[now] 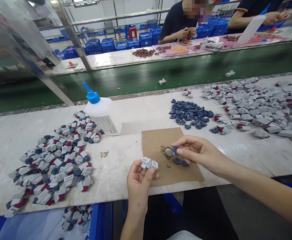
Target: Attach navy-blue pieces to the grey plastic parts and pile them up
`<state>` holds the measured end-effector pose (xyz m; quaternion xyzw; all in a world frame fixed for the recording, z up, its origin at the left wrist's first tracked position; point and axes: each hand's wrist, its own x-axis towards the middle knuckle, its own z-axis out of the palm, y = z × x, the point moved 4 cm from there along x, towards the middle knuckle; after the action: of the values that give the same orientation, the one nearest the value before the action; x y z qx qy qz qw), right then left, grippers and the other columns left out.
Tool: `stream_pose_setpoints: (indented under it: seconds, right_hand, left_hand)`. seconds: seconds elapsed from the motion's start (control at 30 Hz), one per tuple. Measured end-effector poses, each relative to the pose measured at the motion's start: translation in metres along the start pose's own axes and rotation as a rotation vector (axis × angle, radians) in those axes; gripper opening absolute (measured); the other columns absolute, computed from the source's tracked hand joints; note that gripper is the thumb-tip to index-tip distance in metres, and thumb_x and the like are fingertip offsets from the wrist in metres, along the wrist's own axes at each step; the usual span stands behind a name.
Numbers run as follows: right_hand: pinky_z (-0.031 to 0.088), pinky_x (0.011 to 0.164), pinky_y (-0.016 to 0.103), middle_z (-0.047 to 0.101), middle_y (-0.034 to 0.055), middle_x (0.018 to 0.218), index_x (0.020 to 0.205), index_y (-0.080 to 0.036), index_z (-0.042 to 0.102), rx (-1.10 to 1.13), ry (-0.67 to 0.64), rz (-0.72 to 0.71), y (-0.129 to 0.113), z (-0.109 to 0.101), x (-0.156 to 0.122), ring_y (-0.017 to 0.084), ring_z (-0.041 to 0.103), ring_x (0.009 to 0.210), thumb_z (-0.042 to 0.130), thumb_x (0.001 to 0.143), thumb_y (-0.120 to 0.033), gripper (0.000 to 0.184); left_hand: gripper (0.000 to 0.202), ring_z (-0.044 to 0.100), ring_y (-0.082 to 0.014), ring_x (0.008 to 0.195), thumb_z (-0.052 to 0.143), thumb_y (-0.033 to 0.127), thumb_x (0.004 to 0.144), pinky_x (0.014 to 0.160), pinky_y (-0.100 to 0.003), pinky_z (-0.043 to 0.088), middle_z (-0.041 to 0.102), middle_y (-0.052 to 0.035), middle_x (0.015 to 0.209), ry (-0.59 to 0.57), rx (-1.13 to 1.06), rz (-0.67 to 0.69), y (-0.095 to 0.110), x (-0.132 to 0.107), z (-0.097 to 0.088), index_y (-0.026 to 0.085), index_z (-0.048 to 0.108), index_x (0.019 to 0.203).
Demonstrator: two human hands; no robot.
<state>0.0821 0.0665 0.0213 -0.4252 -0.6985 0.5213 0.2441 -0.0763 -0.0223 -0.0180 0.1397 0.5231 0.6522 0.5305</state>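
Count: one light gray part (149,164), with two blocky sections, in the left hand (139,180); one dark blue piece (175,150) in the right hand (198,151); two loose blue pieces (185,163) on one cardboard sheet (158,136); one round metal cap (168,152); one white bottle (103,115) with a blue nozzle on the near bench (128,146); two gray parts (162,81) on the green belt (136,78). The blue pile (188,111), the gray-and-red pile (261,106) and the mixed pile (56,160) are too dense to count.

Finger position: the left thumb and fingers are closed around the gray part, which protrudes at the fingertips above the sheet's near left area. The right thumb and index finger pinch the blue piece in a narrow grip, just right of the metal cap; contact with the cap cannot be determined. The two loose pieces lie immediately below the right fingers.

Clearances: the sheet's near edge lies close to the bench's near edge. Open bench surface extends left of the sheet to the mixed pile, and on the far side between the bottle and the blue pile. The bench's far edge adjoins the belt.
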Motion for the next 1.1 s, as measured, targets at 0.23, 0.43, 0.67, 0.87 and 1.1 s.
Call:
stream_pose_setpoints:
  seconds: [0.23,0.43,0.67,0.87,1.1]
  right_hand:
    - [0.043,0.053,0.026,0.059,0.0077,0.078,0.098,-0.014,0.057,-0.904,-0.008,-0.533,0.018,0.009,0.008,0.016,0.056,0.067,0.034,0.089,-0.018,0.025]
    - [0.046,0.053,0.024,0.061,0.0049,0.076,0.097,-0.016,0.059,-0.542,0.093,-0.4,-0.011,0.008,0.0,0.013,0.057,0.063,0.044,0.086,-0.022,0.019]
    - [0.047,0.054,0.023,0.064,0.0035,0.076,0.094,-0.017,0.062,-0.221,0.025,-0.266,-0.038,0.025,-0.009,0.013,0.059,0.065,0.052,0.082,-0.025,0.017]
    - [0.043,0.051,0.021,0.063,0.0034,0.073,0.091,-0.016,0.063,-0.243,0.012,-0.307,-0.036,0.031,-0.006,0.011,0.057,0.061,0.053,0.082,-0.023,0.015]
    - [0.04,0.051,0.021,0.059,0.0024,0.068,0.093,-0.015,0.061,-0.305,0.004,-0.36,-0.037,0.032,-0.008,0.01,0.053,0.058,0.052,0.083,-0.02,0.014]
  left_hand:
    - [0.023,0.062,-0.0126,0.065,0.073,0.024,0.058,0.053,-0.02,0.05,0.065,0.0001,0.069,-0.019,-0.001,0.0,0.0,0.0,0.0,0.016,0.06,0.075]
    - [0.02,0.061,-0.0112,0.064,0.074,0.02,0.056,0.055,-0.019,0.049,0.065,0.0005,0.067,-0.059,0.024,0.021,-0.001,0.0,0.0,0.016,0.06,0.07]
    - [0.018,0.06,-0.0086,0.062,0.075,0.018,0.056,0.058,-0.017,0.047,0.067,0.0017,0.067,-0.089,0.063,0.054,0.0,0.001,-0.002,0.017,0.062,0.068]
    - [0.017,0.059,-0.0077,0.062,0.075,0.016,0.056,0.056,-0.015,0.047,0.066,0.0019,0.067,-0.113,0.035,0.074,0.0,0.0,0.0,0.016,0.063,0.067]
    - [0.016,0.054,-0.0052,0.05,0.075,0.016,0.056,0.046,-0.013,0.046,0.066,0.0024,0.062,-0.099,0.049,0.054,0.0,-0.001,0.001,0.016,0.065,0.068]
